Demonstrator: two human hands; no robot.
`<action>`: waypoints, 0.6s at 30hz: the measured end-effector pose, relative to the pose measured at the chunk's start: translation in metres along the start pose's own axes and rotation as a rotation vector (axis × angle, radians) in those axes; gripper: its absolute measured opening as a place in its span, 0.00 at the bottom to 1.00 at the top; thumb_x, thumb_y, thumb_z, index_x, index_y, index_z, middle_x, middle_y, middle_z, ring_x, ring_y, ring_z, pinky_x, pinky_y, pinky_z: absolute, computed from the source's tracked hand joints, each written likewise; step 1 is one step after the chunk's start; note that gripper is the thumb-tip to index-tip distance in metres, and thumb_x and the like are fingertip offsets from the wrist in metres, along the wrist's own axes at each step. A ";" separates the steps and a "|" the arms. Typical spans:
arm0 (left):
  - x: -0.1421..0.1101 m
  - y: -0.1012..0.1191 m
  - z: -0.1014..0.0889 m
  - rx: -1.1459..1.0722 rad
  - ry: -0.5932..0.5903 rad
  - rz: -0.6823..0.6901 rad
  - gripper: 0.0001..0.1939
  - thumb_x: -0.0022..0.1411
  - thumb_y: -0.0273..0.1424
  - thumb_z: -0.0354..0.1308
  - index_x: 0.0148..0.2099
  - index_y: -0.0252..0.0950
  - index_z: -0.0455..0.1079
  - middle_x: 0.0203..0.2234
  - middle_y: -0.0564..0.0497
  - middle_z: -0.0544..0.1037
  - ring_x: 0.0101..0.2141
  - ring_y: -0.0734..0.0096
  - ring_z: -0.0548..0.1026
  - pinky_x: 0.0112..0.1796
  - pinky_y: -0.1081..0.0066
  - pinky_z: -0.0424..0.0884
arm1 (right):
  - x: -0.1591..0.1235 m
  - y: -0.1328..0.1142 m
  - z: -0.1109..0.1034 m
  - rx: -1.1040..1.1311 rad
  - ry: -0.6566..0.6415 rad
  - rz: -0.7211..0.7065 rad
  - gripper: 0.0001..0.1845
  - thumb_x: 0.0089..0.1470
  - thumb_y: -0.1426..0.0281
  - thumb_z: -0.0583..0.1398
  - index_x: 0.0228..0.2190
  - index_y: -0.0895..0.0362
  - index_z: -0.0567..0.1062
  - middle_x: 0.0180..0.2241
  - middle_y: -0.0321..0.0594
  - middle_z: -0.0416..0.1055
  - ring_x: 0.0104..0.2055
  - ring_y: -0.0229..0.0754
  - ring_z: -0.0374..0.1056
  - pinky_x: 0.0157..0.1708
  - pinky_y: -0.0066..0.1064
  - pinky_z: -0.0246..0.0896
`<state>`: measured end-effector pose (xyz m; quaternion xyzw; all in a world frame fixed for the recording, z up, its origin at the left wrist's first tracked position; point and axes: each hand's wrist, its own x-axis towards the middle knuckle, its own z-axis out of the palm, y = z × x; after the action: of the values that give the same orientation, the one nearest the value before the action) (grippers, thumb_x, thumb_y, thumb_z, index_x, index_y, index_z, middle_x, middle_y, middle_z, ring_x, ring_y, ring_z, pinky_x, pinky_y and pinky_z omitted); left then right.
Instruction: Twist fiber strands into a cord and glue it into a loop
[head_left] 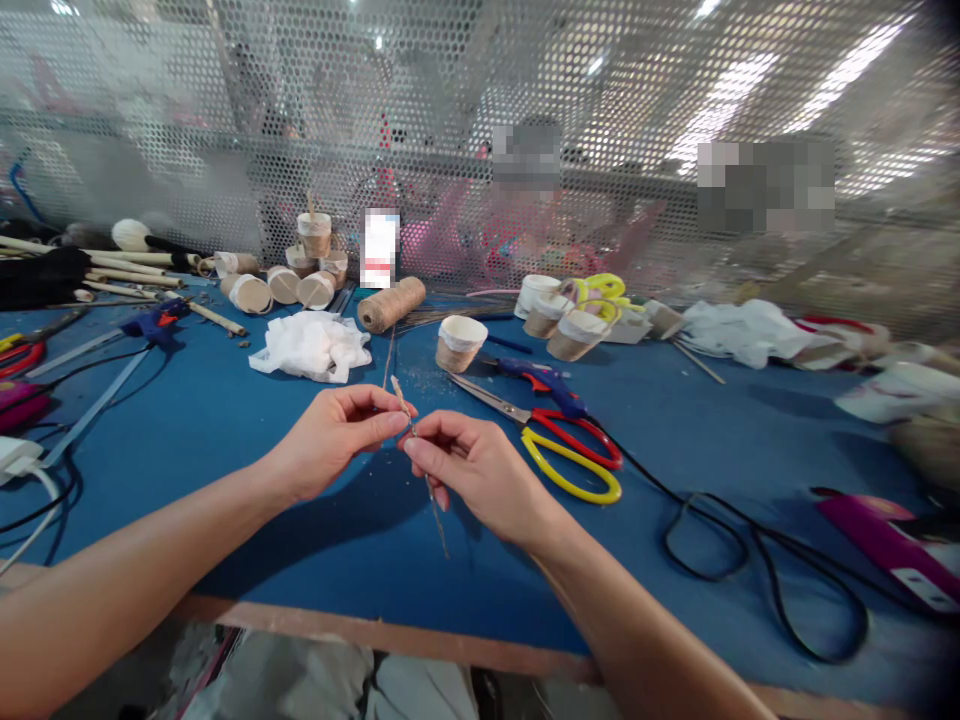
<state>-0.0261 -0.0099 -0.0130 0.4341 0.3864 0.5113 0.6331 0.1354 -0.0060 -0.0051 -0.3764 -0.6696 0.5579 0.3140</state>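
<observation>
The bench (pixel 495 590) has a matte blue top with small crumbs scattered near its middle and a brownish front edge. A perforated metal screen (pixel 247 200) stands along the back; through it, the room is a blur of pink patches and bright strips of light overhead. Wooden sticks (pixel 131 262) lie at the far left, near a cluster of small twine-covered pots (pixel 315 290). Crumpled white material (pixel 310 347), a twine spool (pixel 391 305) and 1 upright pot (pixel 459 345) sit beyond the hands. Scissors (pixel 525 415) with 1 red and 1 yellow handle lie to the right, beside a blue glue gun (pixel 555 385); black cable loops across the right side.

Both forearms reach in from the lower corners, and the 2 hands meet near the middle, just above the bench. The left hand (pixel 341 440) pinches a thin twisted strand (pixel 437 514) near its upper end between thumb and fingers. The right hand (pixel 472 470) pinches it just below, fingers curled, nearly touching the left. The strand slants, its lower end hanging free beneath the right hand.
</observation>
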 end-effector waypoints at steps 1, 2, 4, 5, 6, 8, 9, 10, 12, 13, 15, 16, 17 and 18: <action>0.000 -0.001 0.000 0.018 0.005 0.006 0.07 0.45 0.29 0.66 0.26 0.32 0.71 0.26 0.53 0.74 0.22 0.83 0.65 0.25 0.77 0.61 | 0.000 0.001 0.001 -0.037 0.020 -0.010 0.08 0.51 0.67 0.57 0.25 0.58 0.68 0.20 0.30 0.62 0.16 0.28 0.57 0.16 0.23 0.54; 0.001 -0.001 -0.001 0.036 0.009 0.012 0.07 0.46 0.30 0.66 0.26 0.32 0.71 0.26 0.54 0.74 0.21 0.83 0.64 0.25 0.77 0.60 | 0.000 0.002 0.003 -0.083 0.047 -0.028 0.07 0.51 0.67 0.57 0.25 0.58 0.68 0.20 0.30 0.62 0.16 0.28 0.57 0.17 0.23 0.54; 0.001 -0.002 -0.001 0.067 0.017 0.030 0.07 0.47 0.30 0.65 0.25 0.32 0.71 0.24 0.55 0.72 0.21 0.84 0.62 0.24 0.77 0.58 | 0.000 0.004 0.006 -0.191 0.123 -0.086 0.06 0.50 0.69 0.57 0.25 0.58 0.69 0.20 0.31 0.61 0.17 0.29 0.56 0.17 0.23 0.54; 0.001 -0.001 -0.001 0.080 0.014 0.036 0.08 0.47 0.31 0.64 0.25 0.32 0.70 0.23 0.55 0.71 0.20 0.84 0.61 0.23 0.77 0.57 | 0.000 0.005 0.006 -0.232 0.153 -0.112 0.05 0.50 0.70 0.57 0.25 0.58 0.69 0.20 0.31 0.61 0.18 0.30 0.56 0.17 0.23 0.54; 0.001 -0.001 -0.001 0.088 0.002 0.038 0.08 0.48 0.31 0.64 0.25 0.32 0.70 0.22 0.55 0.71 0.20 0.84 0.61 0.23 0.77 0.57 | -0.001 0.005 0.006 -0.245 0.160 -0.125 0.05 0.50 0.70 0.57 0.24 0.58 0.70 0.20 0.32 0.62 0.19 0.30 0.55 0.18 0.23 0.54; 0.000 0.001 -0.001 0.070 -0.047 0.025 0.08 0.48 0.31 0.64 0.25 0.32 0.70 0.22 0.55 0.71 0.20 0.83 0.62 0.23 0.77 0.57 | -0.002 0.003 0.004 -0.171 0.086 -0.098 0.07 0.51 0.67 0.57 0.25 0.58 0.69 0.21 0.32 0.63 0.19 0.30 0.56 0.18 0.23 0.55; 0.000 0.002 -0.001 0.045 -0.083 0.012 0.08 0.47 0.31 0.65 0.25 0.32 0.70 0.22 0.55 0.71 0.21 0.82 0.63 0.23 0.77 0.58 | -0.002 0.002 0.002 -0.096 0.019 -0.067 0.08 0.51 0.66 0.57 0.25 0.58 0.69 0.21 0.32 0.63 0.19 0.30 0.57 0.17 0.23 0.55; 0.000 0.003 -0.001 0.014 -0.117 -0.004 0.08 0.47 0.31 0.65 0.25 0.32 0.70 0.22 0.54 0.71 0.22 0.81 0.65 0.25 0.76 0.60 | -0.002 0.000 0.000 -0.020 -0.047 -0.037 0.09 0.51 0.64 0.56 0.26 0.58 0.68 0.21 0.32 0.63 0.18 0.30 0.57 0.17 0.23 0.56; -0.001 0.003 -0.001 -0.045 -0.148 -0.031 0.09 0.45 0.31 0.66 0.24 0.32 0.70 0.23 0.54 0.72 0.23 0.79 0.68 0.26 0.75 0.62 | -0.002 -0.002 -0.003 0.072 -0.121 -0.003 0.10 0.51 0.63 0.57 0.27 0.58 0.68 0.21 0.32 0.63 0.18 0.29 0.58 0.16 0.23 0.55; -0.001 0.003 -0.001 -0.059 -0.136 -0.041 0.09 0.45 0.31 0.66 0.24 0.32 0.70 0.23 0.54 0.72 0.23 0.79 0.68 0.27 0.75 0.63 | -0.002 -0.003 -0.003 0.077 -0.120 -0.003 0.10 0.51 0.63 0.57 0.27 0.58 0.68 0.20 0.31 0.63 0.17 0.29 0.57 0.16 0.23 0.55; 0.000 0.002 -0.001 -0.053 -0.069 -0.053 0.10 0.42 0.31 0.68 0.23 0.31 0.70 0.23 0.54 0.73 0.22 0.81 0.66 0.25 0.77 0.61 | -0.002 -0.002 -0.003 0.014 -0.068 -0.024 0.09 0.51 0.64 0.57 0.26 0.58 0.68 0.20 0.31 0.63 0.17 0.29 0.56 0.16 0.23 0.53; 0.000 0.002 -0.001 -0.035 -0.030 -0.053 0.11 0.42 0.31 0.68 0.22 0.31 0.70 0.23 0.54 0.73 0.21 0.83 0.65 0.23 0.77 0.59 | -0.002 -0.001 -0.002 -0.047 -0.024 -0.048 0.08 0.51 0.66 0.56 0.26 0.58 0.68 0.20 0.31 0.62 0.17 0.29 0.56 0.17 0.23 0.53; 0.000 0.001 0.000 -0.014 0.001 -0.048 0.11 0.41 0.31 0.68 0.22 0.31 0.70 0.23 0.54 0.73 0.20 0.83 0.64 0.23 0.78 0.58 | -0.002 0.000 -0.001 -0.124 0.024 -0.083 0.07 0.52 0.67 0.56 0.25 0.58 0.68 0.20 0.31 0.62 0.17 0.29 0.56 0.18 0.23 0.53; 0.001 0.001 0.000 0.008 0.021 -0.040 0.10 0.41 0.31 0.68 0.22 0.31 0.70 0.22 0.55 0.72 0.20 0.84 0.62 0.22 0.78 0.57 | -0.002 0.001 0.001 -0.212 0.073 -0.128 0.07 0.52 0.68 0.56 0.25 0.57 0.69 0.20 0.31 0.63 0.19 0.30 0.57 0.19 0.24 0.53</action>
<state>-0.0264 -0.0093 -0.0122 0.4235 0.4036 0.5015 0.6373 0.1357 -0.0077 -0.0063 -0.3841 -0.7356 0.4487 0.3318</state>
